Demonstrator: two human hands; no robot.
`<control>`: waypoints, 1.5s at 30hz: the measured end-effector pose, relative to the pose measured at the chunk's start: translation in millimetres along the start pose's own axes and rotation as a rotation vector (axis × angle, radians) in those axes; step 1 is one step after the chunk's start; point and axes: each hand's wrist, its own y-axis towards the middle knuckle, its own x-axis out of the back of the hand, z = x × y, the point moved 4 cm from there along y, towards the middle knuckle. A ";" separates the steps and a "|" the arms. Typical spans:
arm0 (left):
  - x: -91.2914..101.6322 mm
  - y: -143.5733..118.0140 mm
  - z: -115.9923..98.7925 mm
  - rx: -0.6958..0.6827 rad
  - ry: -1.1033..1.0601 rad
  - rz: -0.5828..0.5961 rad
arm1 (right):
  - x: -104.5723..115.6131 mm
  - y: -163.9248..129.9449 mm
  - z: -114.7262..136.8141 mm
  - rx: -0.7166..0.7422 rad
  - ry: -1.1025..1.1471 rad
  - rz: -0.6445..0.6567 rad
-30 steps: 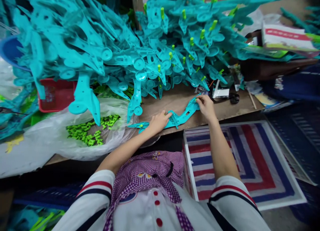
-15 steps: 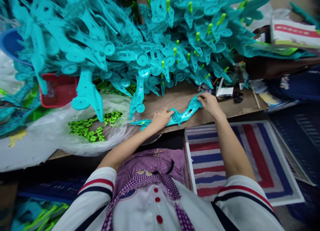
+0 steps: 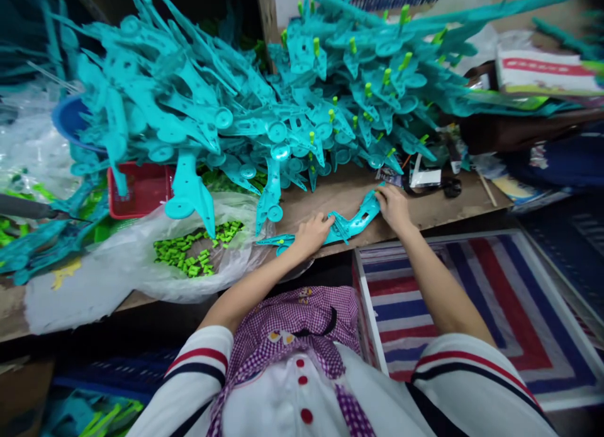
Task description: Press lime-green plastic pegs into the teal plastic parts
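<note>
At the centre of the frame, a long teal plastic piece (image 3: 346, 221) lies flat on the counter (image 3: 438, 207) near its front edge. The left hand (image 3: 311, 233) presses its middle with fingers curled down, the right hand (image 3: 392, 205) grips its right end. Left of them, a clear bag of green clips (image 3: 195, 254) lies open.

Heap of teal plastic parts (image 3: 264, 97) fitted with green pegs, clear bag of green pegs (image 3: 198, 254), red basket (image 3: 136, 188), blue bowl (image 3: 70, 119), striped red-white-blue mat (image 3: 476, 298), printed box (image 3: 542, 72), wooden tabletop (image 3: 330, 194)
</note>
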 end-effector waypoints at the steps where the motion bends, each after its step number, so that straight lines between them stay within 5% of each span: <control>1: 0.2 -0.9 -0.8 -0.003 0.009 -0.007 | 1.1 -3.2 0.1 -0.025 0.033 -0.034; 9: 5.7 -4.3 -4.4 -0.012 0.033 -0.012 | 27.7 -17.3 -3.3 0.023 0.043 -0.040; 15: 5.9 -4.0 -1.7 -0.027 0.023 -0.040 | 19.5 -28.8 -19.1 -0.229 -0.008 0.078; 19: 3.4 -0.8 2.2 -0.063 -0.068 -0.105 | 17.0 -30.5 -18.8 -0.484 0.379 -0.014; 21: 11.2 -7.2 3.9 -0.131 -0.216 -0.247 | 21.9 -40.3 -15.5 -0.593 0.720 -0.044; 25: 48.4 -62.4 16.4 -0.272 -0.592 -0.784 | 51.6 -91.3 -14.8 -0.687 1.140 -0.108; 28: 65.8 -120.8 32.6 -0.281 -0.768 -1.004 | 87.3 -145.3 -37.7 -0.743 1.119 -0.285; 31: 59.8 -160.8 49.3 -0.154 -0.939 -1.046 | 128.5 -169.9 -73.6 -0.757 0.970 -0.528; 34: 31.3 -171.3 56.7 0.144 -1.069 -0.880 | 169.8 -125.5 -102.7 -0.725 0.898 -0.777; 37: 2.8 -170.7 51.0 0.356 -1.183 -0.744 | 205.4 -14.5 -108.1 -0.595 0.949 -1.011; 41: -13.9 -173.8 41.1 0.456 -1.289 -0.709 | 229.7 158.5 -66.2 -0.303 0.966 -0.965; 45: -22.4 -190.6 46.1 0.575 -1.403 -0.686 | 215.4 257.9 -7.6 -0.301 1.017 -0.863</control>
